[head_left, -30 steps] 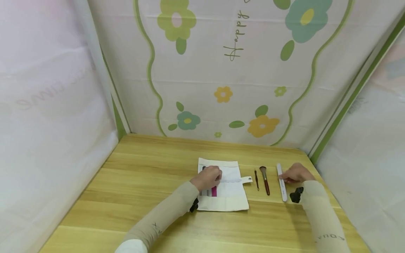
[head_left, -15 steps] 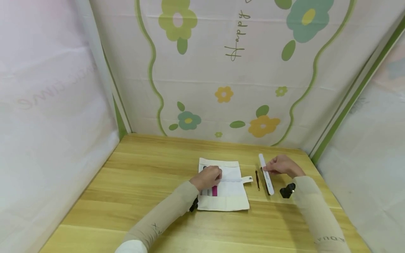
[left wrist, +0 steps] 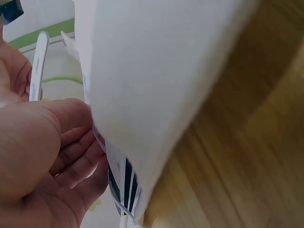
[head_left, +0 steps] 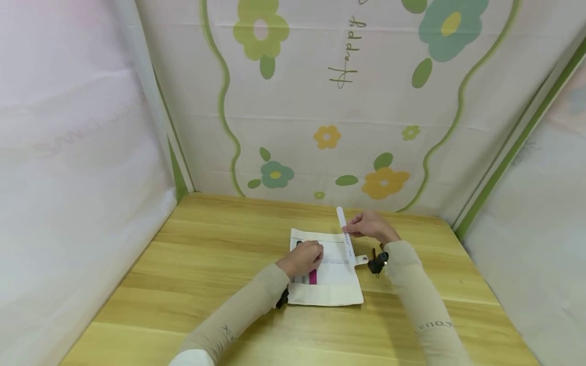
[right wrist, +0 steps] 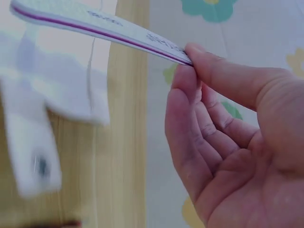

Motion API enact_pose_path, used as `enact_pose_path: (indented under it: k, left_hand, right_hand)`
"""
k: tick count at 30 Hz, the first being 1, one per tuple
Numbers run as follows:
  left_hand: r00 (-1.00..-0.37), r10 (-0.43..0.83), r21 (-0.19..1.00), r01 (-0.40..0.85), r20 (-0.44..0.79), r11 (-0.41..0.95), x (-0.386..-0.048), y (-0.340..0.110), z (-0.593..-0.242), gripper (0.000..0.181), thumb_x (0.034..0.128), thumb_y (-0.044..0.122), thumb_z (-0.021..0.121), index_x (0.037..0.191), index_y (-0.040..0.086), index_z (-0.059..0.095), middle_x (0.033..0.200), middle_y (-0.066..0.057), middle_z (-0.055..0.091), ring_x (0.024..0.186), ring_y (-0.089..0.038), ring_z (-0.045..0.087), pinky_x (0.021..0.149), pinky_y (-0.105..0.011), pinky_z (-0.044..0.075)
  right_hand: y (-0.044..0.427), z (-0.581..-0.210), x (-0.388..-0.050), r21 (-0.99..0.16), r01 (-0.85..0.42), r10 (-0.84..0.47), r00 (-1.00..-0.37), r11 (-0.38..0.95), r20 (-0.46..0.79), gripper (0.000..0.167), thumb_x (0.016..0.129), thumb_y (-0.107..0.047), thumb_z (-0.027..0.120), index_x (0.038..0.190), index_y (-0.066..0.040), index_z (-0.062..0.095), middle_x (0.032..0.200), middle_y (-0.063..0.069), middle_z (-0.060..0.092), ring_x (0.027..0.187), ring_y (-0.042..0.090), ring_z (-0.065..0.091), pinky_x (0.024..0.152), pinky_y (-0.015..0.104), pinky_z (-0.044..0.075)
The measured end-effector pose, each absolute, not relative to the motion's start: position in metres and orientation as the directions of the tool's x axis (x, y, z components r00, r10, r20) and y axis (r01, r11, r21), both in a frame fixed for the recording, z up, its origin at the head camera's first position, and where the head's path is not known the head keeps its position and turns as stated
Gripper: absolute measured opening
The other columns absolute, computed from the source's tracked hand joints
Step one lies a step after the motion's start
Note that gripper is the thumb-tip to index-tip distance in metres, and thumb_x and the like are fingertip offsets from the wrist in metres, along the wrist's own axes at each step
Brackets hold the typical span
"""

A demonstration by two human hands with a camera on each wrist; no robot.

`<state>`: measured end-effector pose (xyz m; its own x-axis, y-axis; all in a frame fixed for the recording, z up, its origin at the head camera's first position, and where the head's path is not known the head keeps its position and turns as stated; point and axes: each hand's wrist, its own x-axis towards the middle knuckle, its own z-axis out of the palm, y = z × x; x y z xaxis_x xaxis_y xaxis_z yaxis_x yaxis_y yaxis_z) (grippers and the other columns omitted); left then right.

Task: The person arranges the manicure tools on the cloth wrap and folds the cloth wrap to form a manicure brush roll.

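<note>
A white fabric pouch [head_left: 339, 294] lies unfolded on the table, with dark, grey and magenta items in its left part. My left hand [head_left: 304, 258] rests on it, fingers curled at the inner pocket edge; in the left wrist view thumb and fingertips touch the fabric beside dark striped items [left wrist: 128, 180]. My right hand [head_left: 371, 226] pinches a white nail file [head_left: 349, 248] between thumb and forefinger, tilted over the pouch's right edge. A purple core line shows along the nail file [right wrist: 95, 29] in the right wrist view.
A snap strap [head_left: 361, 260] sticks out from the pouch's right side. Beside it a slim dark tool [head_left: 374, 252] is mostly hidden by the black wrist camera [head_left: 378, 263]; the brush is hidden. Printed cloth walls surround the wooden table [head_left: 206, 244].
My right hand has lifted the nail file off the table and carried it left, past the brush and slim tool, to above the pouch's right edge. My left hand stays in place.
</note>
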<state>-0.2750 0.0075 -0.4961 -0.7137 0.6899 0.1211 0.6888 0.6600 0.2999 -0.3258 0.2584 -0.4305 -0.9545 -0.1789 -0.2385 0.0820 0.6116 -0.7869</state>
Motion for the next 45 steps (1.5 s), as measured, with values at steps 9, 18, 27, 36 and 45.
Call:
enact_pose_path:
  k: [9, 18, 27, 36, 45]
  left_hand:
    - [-0.711, 0.695, 0.307, 0.689, 0.108, 0.656, -0.275, 0.010, -0.493, 0.016, 0.0988, 0.006, 0.068, 0.085, 0.011, 0.061, 0.083, 0.004, 0.056, 0.076, -0.007, 0.046, 0.068, -0.017, 0.041]
    - [-0.716, 0.692, 0.292, 0.685, 0.098, 0.668, -0.274, 0.010, -0.494, 0.014, 0.1016, 0.009, 0.066, 0.087, 0.012, 0.066, 0.085, 0.003, 0.062, 0.077, -0.008, 0.052, 0.071, -0.018, 0.045]
    - [-0.722, 0.682, 0.305, 0.679, 0.115, 0.668, -0.276, 0.008, -0.496, 0.010, 0.1020, 0.007, 0.065, 0.097, 0.008, 0.073, 0.096, -0.001, 0.071, 0.086, -0.009, 0.062, 0.079, -0.018, 0.053]
    - [-0.739, 0.672, 0.451, 0.616, 0.049, 0.646, -0.281, 0.004, -0.491, 0.015, 0.1013, 0.003, 0.063, 0.088, 0.008, 0.067, 0.079, 0.004, 0.059, 0.071, -0.006, 0.050, 0.068, -0.017, 0.045]
    - [-0.747, 0.664, 0.491, 0.582, 0.010, 0.648, -0.280, 0.002, -0.485, 0.015, 0.1032, 0.005, 0.062, 0.090, 0.006, 0.067, 0.079, 0.004, 0.057, 0.072, -0.006, 0.050, 0.069, -0.018, 0.044]
  right_hand:
    - [0.223, -0.435, -0.342, -0.848, 0.073, -0.169, -0.967, 0.524, -0.188, 0.025, 0.096, -0.018, 0.078, 0.108, 0.004, 0.074, 0.103, 0.014, 0.079, 0.103, 0.033, 0.075, 0.103, 0.054, 0.055]
    - [0.207, -0.456, -0.351, -0.911, 0.054, -0.092, -0.991, 0.408, -0.100, 0.024, 0.094, -0.015, 0.080, 0.104, 0.005, 0.075, 0.098, 0.013, 0.079, 0.102, 0.037, 0.074, 0.098, 0.054, 0.058]
    - [0.204, -0.479, -0.352, -0.933, 0.047, -0.027, -0.998, 0.358, -0.060, 0.024, 0.095, -0.015, 0.078, 0.105, 0.006, 0.075, 0.089, 0.004, 0.076, 0.086, 0.016, 0.070, 0.088, 0.042, 0.063]
    - [0.202, -0.494, -0.355, -0.931, 0.095, -0.049, -0.992, 0.351, -0.120, 0.023, 0.094, -0.015, 0.080, 0.105, 0.005, 0.078, 0.084, 0.000, 0.078, 0.074, 0.008, 0.070, 0.078, 0.031, 0.063]
    - [0.199, -0.493, -0.346, -0.893, 0.123, -0.026, -0.989, 0.433, -0.149, 0.023, 0.095, -0.019, 0.080, 0.102, 0.003, 0.079, 0.084, 0.002, 0.076, 0.072, 0.009, 0.066, 0.069, 0.024, 0.059]
